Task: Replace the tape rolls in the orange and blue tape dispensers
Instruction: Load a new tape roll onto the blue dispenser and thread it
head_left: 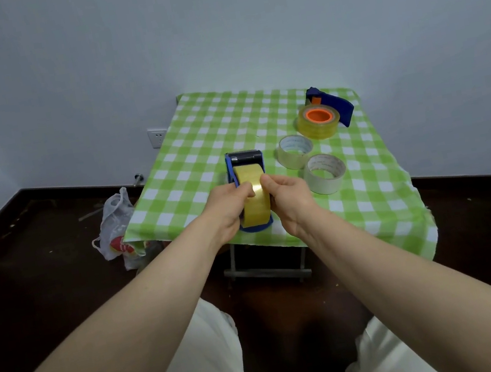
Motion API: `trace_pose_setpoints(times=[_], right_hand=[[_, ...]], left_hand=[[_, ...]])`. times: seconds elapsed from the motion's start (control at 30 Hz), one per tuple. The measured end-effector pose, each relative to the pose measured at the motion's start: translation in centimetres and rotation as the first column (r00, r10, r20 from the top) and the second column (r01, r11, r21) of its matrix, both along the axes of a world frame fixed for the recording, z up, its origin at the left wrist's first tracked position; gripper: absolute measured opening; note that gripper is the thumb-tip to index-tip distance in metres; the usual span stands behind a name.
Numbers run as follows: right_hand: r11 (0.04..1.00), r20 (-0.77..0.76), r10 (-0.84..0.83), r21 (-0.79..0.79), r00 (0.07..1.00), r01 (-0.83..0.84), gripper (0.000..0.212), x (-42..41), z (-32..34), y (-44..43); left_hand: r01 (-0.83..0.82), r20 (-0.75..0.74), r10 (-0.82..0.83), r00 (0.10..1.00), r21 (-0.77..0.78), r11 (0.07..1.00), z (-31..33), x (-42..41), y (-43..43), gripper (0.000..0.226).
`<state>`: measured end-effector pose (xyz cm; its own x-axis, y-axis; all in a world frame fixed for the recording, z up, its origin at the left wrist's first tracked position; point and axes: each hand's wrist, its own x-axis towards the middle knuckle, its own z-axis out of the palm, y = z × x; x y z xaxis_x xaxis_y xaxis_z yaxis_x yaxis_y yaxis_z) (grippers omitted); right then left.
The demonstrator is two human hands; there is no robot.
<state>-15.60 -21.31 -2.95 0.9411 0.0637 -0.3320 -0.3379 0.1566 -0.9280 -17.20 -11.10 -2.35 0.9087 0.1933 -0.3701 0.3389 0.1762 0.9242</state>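
Both hands' fingers, left hand (230, 203) and right hand (285, 193), pinch the yellow tape roll (254, 194) in the blue dispenser (244, 161) near the bench's front edge. Roll appears stiff, light, slick; grip its side faces.

Dim even indoor light, soft shadows, wide-angle edge distortion, slight softness

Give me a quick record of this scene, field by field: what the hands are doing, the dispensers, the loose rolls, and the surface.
left hand: grips the blue dispenser's left side
right hand: fingers on the yellow roll
blue dispenser: near table edge, yellow roll seated in it
second dispenser: far right corner, blue body, orange hub holding a yellowish roll
loose rolls: two clear rolls, one farther, one nearer, right of the hands
table: green and white checked cloth
floor: plastic bag left of the table
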Motion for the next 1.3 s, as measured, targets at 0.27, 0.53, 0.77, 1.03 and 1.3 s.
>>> trace_pose_setpoints(times=[0.27,0.53,0.77,1.03,1.3], right_hand=[[0.986,0.172,0.155,-0.092,0.973,-0.140,0.033,-1.4,-0.2,-0.4],[0.968,0.216,0.211,-0.185,0.953,-0.173,0.036,-1.7,0.0,-0.7],[0.959,0.231,0.230,-0.220,0.945,-0.180,0.036,-2.1,0.1,0.2],[0.954,0.234,0.229,-0.249,0.945,-0.170,0.035,-2.0,0.1,0.0],[0.942,0.242,0.248,-0.285,0.938,-0.175,0.038,-2.0,0.1,0.5]], left_hand=[[-0.085,-0.040,0.086,0.996,0.016,0.996,0.4,0.3,-0.1,0.011],[-0.126,-0.077,0.133,0.988,0.088,0.988,0.7,0.2,-0.6,0.016],[-0.091,-0.177,0.098,0.979,0.046,0.995,1.8,0.3,-0.3,0.043],[-0.067,-0.156,0.061,0.986,-0.031,0.997,1.8,0.1,-0.3,0.056],[-0.094,-0.183,0.089,0.979,-0.015,0.995,1.9,0.3,0.1,0.055]])
